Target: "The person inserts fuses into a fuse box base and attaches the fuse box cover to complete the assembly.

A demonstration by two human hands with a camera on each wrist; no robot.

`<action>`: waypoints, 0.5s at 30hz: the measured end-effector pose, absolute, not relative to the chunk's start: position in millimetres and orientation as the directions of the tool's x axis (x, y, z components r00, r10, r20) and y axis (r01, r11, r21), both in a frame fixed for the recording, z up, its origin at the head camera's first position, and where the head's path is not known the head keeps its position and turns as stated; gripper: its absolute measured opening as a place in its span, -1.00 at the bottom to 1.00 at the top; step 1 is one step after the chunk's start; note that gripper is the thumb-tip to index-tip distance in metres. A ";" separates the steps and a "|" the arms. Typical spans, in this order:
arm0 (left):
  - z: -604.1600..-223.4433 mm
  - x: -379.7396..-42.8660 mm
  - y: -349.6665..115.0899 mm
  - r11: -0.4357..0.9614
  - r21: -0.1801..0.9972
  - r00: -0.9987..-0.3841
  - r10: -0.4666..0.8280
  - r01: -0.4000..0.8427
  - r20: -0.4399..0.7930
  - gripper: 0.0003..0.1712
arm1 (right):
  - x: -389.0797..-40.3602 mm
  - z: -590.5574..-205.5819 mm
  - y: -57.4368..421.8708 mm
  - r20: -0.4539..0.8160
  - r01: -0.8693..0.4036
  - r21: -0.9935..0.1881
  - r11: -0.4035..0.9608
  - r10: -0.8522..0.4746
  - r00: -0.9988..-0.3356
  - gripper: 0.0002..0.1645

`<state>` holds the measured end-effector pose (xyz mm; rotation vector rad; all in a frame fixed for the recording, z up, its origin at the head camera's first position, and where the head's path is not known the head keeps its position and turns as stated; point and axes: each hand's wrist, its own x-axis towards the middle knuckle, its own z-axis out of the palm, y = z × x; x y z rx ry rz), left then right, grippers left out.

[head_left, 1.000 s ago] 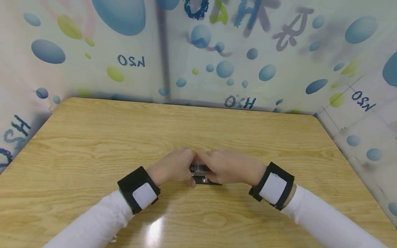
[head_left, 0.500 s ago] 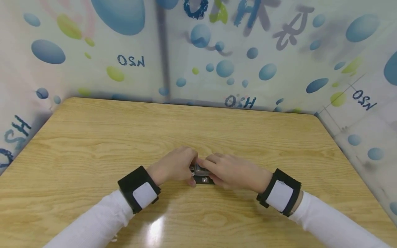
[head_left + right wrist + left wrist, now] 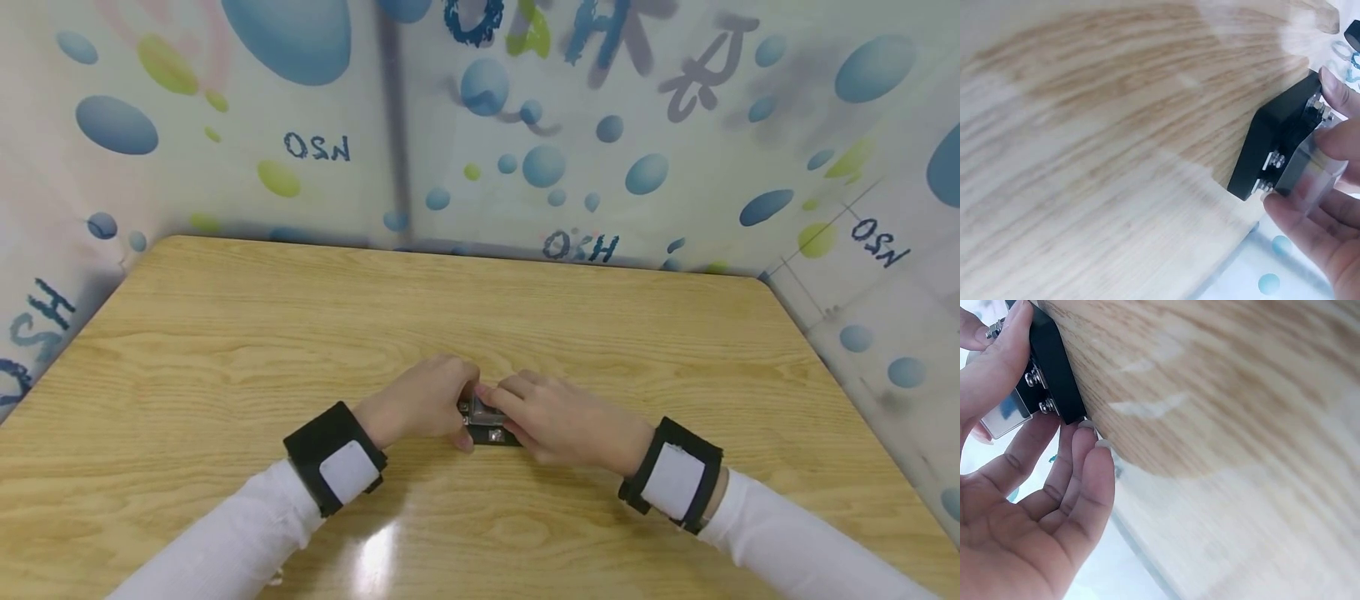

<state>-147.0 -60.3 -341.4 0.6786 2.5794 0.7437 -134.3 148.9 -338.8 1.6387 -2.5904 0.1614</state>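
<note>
A small black electrical block [image 3: 483, 436] with metal screw terminals sits on the table under both hands. A clear plastic cover [image 3: 1316, 175] stands over its middle, between the terminals. My left hand [image 3: 422, 402] grips the block's left end, thumb at the near side and fingers beyond. In the left wrist view, the thumb lies across the terminals beside the black base [image 3: 1059, 372]. My right hand [image 3: 566, 419] pinches the clear cover, as the right wrist view shows. Its fingers hide the block's right end in the head view.
The wood-grain table [image 3: 300, 317] extends around the hands, with a bright glare spot at the front. A patterned curtain [image 3: 480, 150] hangs behind the table and along its sides. Both wrists wear black bands [image 3: 337, 458] with white patches.
My right hand has shifted slightly right and nearer since a second ago, its fingers lying differently at the block. The left hand holds still, and little has moved over the last half second.
</note>
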 end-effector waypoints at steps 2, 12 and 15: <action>-342.0 -147.2 -60.1 0.744 0.571 -0.814 0.541 0.346 -0.211 -0.51 | -133.9 -339.5 149.0 0.116 -0.903 -0.042 0.428 -0.896 -0.430 -0.49; -344.0 -147.6 -60.9 0.743 0.568 -0.819 0.540 0.354 -0.195 -0.52 | -132.9 -340.5 145.6 0.086 -0.910 0.005 0.415 -0.907 -0.413 -0.49; -344.6 -148.4 -60.0 0.746 0.559 -0.819 0.541 0.363 -0.191 -0.51 | -132.5 -340.1 144.6 0.066 -0.906 0.007 0.423 -0.904 -0.422 -0.50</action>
